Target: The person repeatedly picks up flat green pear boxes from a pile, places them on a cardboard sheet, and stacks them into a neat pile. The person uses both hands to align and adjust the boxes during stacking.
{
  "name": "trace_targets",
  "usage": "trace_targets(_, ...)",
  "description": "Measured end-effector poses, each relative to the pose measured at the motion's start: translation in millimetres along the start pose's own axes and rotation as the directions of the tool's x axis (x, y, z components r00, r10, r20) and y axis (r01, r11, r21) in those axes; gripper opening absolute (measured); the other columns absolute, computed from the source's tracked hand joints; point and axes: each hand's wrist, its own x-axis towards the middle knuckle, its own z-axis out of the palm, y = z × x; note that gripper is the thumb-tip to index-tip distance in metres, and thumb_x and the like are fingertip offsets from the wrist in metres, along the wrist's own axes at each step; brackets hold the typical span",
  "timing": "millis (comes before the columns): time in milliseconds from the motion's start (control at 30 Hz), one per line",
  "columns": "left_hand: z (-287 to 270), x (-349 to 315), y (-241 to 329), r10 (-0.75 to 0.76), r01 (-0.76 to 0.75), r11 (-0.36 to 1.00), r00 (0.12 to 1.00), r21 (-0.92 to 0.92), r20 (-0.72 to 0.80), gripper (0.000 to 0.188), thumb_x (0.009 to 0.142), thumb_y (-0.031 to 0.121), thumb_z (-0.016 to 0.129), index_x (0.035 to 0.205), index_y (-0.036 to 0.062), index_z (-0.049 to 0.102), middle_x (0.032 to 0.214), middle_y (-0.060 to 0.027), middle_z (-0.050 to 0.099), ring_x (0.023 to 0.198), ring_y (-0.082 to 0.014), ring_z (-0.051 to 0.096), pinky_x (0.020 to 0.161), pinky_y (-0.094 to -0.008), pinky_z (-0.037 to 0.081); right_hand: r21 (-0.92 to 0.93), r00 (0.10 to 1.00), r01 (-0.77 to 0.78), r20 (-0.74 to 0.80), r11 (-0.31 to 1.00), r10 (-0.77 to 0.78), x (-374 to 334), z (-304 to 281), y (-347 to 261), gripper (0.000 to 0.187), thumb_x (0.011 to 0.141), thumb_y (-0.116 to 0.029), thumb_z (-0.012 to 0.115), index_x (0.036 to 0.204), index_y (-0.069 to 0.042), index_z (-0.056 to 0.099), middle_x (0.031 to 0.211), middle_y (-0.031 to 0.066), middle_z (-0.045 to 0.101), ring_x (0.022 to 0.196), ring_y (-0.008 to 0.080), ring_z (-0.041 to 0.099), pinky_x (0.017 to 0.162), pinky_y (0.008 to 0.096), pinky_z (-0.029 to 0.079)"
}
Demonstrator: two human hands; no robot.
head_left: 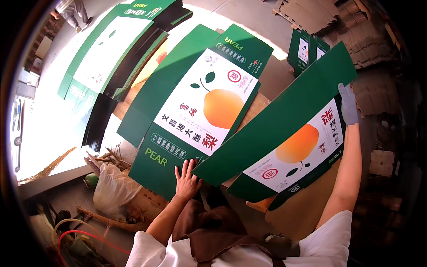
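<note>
A flat green carton blank (180, 98) with a white panel and a large orange-yellow pear print lies in front of me. My bare left hand (187, 181) rests on its near flap, fingers spread and flat. A second, matching carton blank (298, 113) is held tilted at the right, partly folded along its creases. My right hand (349, 104), in a pale grey glove, grips its far right edge; the thumb is hidden behind the board. The near left corner of this blank comes close to my left fingers; whether they touch I cannot tell.
A thick stack of green carton blanks (111, 49) stands at the left in strong sunlight. More green cartons (302, 51) and brown cardboard stacks (369, 53) are at the far right. A clear plastic bag (113, 189), a stick (109, 220) and red tubing (89, 234) lie lower left. A person (75, 13) stands far left.
</note>
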Motion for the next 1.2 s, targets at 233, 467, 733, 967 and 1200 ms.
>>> trace_targets(233, -33, 9, -33, 0.021, 0.007, 0.96, 0.995, -0.281, 0.096, 0.085, 0.074, 0.044, 0.076, 0.145, 0.0137, 0.041, 0.154, -0.0116, 0.032, 0.145, -0.0318, 0.022, 0.115, -0.0577, 0.014, 0.183, 0.99, -0.123, 0.084, 0.975, 0.109, 52, 80, 65, 0.046, 0.098, -0.033, 0.057, 0.123, 0.005, 0.056, 0.122, 0.0071, 0.058, 0.113, 0.0133, 0.05, 0.103, 0.0262, 0.033)
trace_targets(467, -40, 2, -32, -0.277, 0.247, -0.251, 0.908, -0.936, 0.315, 0.056, 0.083, 0.027, 0.077, 0.125, 0.0032, 0.049, 0.107, -0.007, 0.064, 0.097, -0.0158, 0.061, 0.089, -0.0304, 0.048, 0.169, 0.981, -0.146, 0.154, 0.975, 0.12, 78, 125, 112, 0.045, 0.095, -0.036, 0.061, 0.113, 0.005, 0.06, 0.105, 0.0059, 0.059, 0.101, 0.013, 0.05, 0.096, 0.0257, 0.036)
trace_targets(733, -49, 36, 8, -0.147, 0.396, 0.617, 0.907, -0.68, 0.395, 0.026, 0.086, 0.013, 0.069, 0.105, -0.0006, 0.059, 0.075, -0.019, 0.064, 0.068, -0.0285, 0.064, 0.064, -0.0378, 0.052, -0.072, 0.967, -0.255, 0.005, 0.964, 0.256, 60, 135, 169, 0.041, 0.094, -0.036, 0.061, 0.103, 0.004, 0.06, 0.098, 0.0035, 0.057, 0.091, 0.0125, 0.047, 0.086, 0.0253, 0.039)
trace_targets(967, -19, 53, 28, -0.266, 0.313, 0.754, 0.949, -0.577, 0.168, 0.023, 0.088, 0.015, 0.065, 0.105, 0.0015, 0.057, 0.09, -0.0184, 0.066, 0.076, -0.0375, 0.065, 0.065, -0.0424, 0.052, -0.424, 0.969, -0.243, -0.143, 0.872, 0.2, 59, 163, 215, 0.043, 0.093, -0.041, 0.06, 0.093, 0.003, 0.061, 0.073, 0.0059, 0.052, 0.069, 0.0151, 0.046, 0.071, 0.0302, 0.041)
trace_targets(1200, 4, 55, 31, -0.351, 0.39, 0.674, 0.916, -0.627, 0.193, 0.019, 0.087, 0.009, 0.066, 0.101, 0.0022, 0.056, 0.083, -0.0168, 0.066, 0.076, -0.0351, 0.065, 0.064, -0.0402, 0.052, -0.408, 0.97, -0.228, -0.171, 0.884, 0.172, 45, 207, 197, 0.037, 0.096, -0.033, 0.058, 0.104, 0.003, 0.063, 0.093, 0.0068, 0.061, 0.083, 0.0142, 0.052, 0.081, 0.0294, 0.043)
